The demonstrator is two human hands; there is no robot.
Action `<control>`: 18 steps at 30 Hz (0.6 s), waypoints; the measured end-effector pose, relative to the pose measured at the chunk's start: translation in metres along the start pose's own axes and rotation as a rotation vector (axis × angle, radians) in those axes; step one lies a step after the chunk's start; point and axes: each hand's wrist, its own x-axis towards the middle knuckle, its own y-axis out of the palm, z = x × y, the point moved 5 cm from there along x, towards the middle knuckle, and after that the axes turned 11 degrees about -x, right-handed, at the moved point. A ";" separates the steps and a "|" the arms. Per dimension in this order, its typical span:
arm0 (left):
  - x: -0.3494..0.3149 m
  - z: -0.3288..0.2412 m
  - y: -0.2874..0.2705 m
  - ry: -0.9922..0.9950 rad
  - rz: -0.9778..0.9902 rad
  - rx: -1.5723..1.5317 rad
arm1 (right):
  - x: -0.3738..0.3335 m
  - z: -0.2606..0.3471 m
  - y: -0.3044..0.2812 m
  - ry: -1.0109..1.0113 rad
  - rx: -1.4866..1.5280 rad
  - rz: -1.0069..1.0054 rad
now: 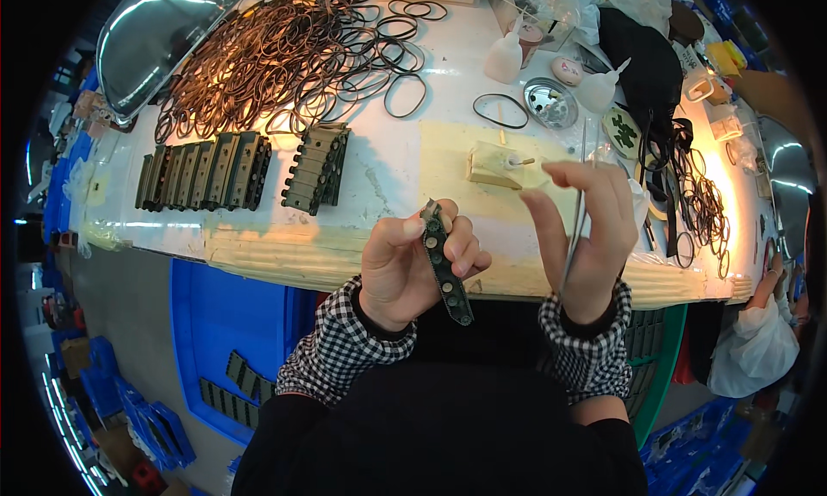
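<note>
In front of my chest, my left hand (420, 253) grips a long dark green wheel assembly (445, 268) between thumb and fingers. It looks like a toy tank's side piece, with a row of round wheels along it. Off to its right, my right hand (590, 229) is raised with thumb and forefinger apart. Thin metal tweezers (578, 224) lie across that palm, held by the other fingers. Just beyond the hands sits a pale yellow block (494, 168) with a small stick-like piece at its end. A single black rubber loop (500, 111) lies behind it.
A big heap of black rubber loops (267, 52) covers the far left. Green wheel assemblies (207, 173) stand in a row, with a smaller group (315, 168) beside them. White squeeze bottles (504, 58) and a metal dish (550, 104) stand far right. A blue bin (194, 324) sits below.
</note>
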 end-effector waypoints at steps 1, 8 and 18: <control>0.000 -0.001 -0.001 0.013 0.016 -0.022 | 0.001 0.014 -0.015 0.008 0.172 0.091; 0.001 -0.001 0.001 0.022 0.007 0.018 | -0.007 0.084 -0.045 -0.399 1.135 0.287; 0.000 -0.001 -0.003 0.037 0.040 -0.007 | -0.006 0.087 -0.042 -0.396 1.195 -0.066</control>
